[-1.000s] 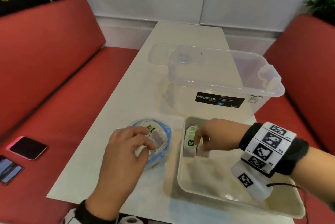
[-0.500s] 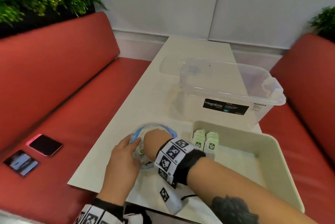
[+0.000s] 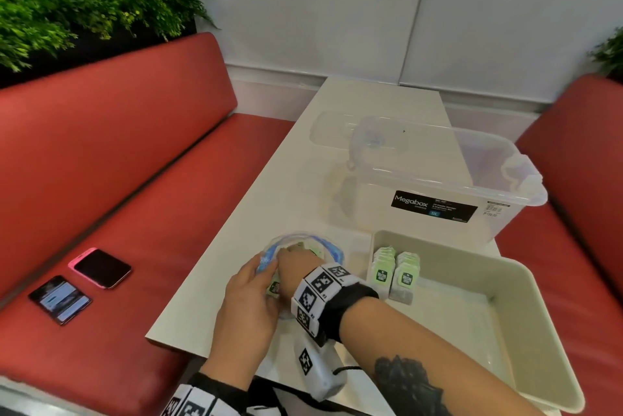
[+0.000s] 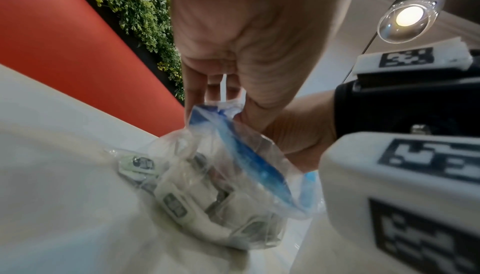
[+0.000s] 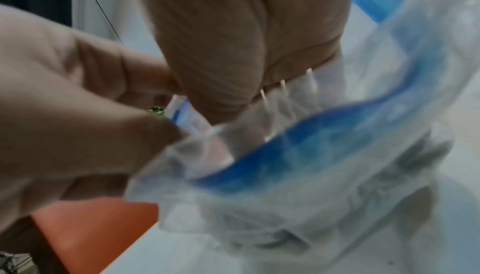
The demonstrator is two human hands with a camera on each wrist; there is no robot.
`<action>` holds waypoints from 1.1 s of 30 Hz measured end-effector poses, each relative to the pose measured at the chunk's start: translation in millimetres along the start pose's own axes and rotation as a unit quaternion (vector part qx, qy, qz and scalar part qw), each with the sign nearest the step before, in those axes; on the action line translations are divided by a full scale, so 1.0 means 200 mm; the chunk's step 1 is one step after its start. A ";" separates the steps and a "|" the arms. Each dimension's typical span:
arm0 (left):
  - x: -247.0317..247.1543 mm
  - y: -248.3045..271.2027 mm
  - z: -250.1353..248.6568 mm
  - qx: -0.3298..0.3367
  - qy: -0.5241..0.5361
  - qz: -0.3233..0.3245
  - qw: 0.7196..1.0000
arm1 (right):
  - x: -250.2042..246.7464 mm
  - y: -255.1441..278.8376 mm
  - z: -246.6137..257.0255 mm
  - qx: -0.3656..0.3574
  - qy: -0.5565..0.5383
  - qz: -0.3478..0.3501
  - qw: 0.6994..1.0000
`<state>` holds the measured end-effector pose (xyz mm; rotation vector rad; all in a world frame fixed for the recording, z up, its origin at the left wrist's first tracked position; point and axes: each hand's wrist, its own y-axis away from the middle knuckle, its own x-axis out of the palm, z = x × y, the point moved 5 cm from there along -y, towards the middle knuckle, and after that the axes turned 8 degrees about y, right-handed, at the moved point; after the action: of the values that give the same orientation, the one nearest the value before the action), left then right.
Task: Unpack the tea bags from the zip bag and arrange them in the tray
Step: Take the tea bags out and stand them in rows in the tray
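Tabletop — zip bag (image 3: 305, 249) rim in left hand (image 3: 247, 309) grip

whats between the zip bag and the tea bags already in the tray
In the head view, only a bare strip of table and the tray's left wall separate the zip bag from the tea bags.

Your head cam looks down the white table (image 3: 269, 200); both wrist cams sit close on the clear blue-rimmed zip bag (image 4: 233, 175), which all three share.
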<state>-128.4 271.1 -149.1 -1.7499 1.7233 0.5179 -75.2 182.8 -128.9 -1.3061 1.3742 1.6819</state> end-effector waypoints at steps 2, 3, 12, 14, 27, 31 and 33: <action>0.00 0.00 0.00 0.001 0.004 0.001 1.000 | 0.01 0.00 -0.01 -0.003 0.013 -0.001 1.000; 0.01 0.00 0.00 0.004 0.007 0.001 1.000 | 0.02 0.00 -0.02 0.001 0.008 0.002 1.000; -0.01 -0.01 -0.02 0.008 0.012 -0.006 1.000 | 0.00 -0.03 -0.04 0.028 -0.094 0.019 0.995; -0.02 -0.02 -0.02 0.009 0.008 -0.007 1.000 | -0.01 -0.02 -0.03 0.016 -0.087 -0.002 0.996; -0.08 -0.07 -0.01 -0.006 0.073 -0.016 0.997 | -0.17 0.04 -0.25 -0.042 -0.308 -0.072 0.948; -0.11 -0.07 -0.05 -0.010 0.120 -0.047 0.992 | -0.19 0.06 -0.29 -0.035 -0.442 -0.062 0.894; -0.15 -0.07 -0.08 -0.003 0.168 -0.095 0.981 | -0.21 0.07 -0.30 -0.034 -0.473 -0.060 0.878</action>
<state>-120.1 281.8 -114.7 -2.0732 1.7457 0.1493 -54.3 127.7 -83.6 -0.4145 0.6271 1.8838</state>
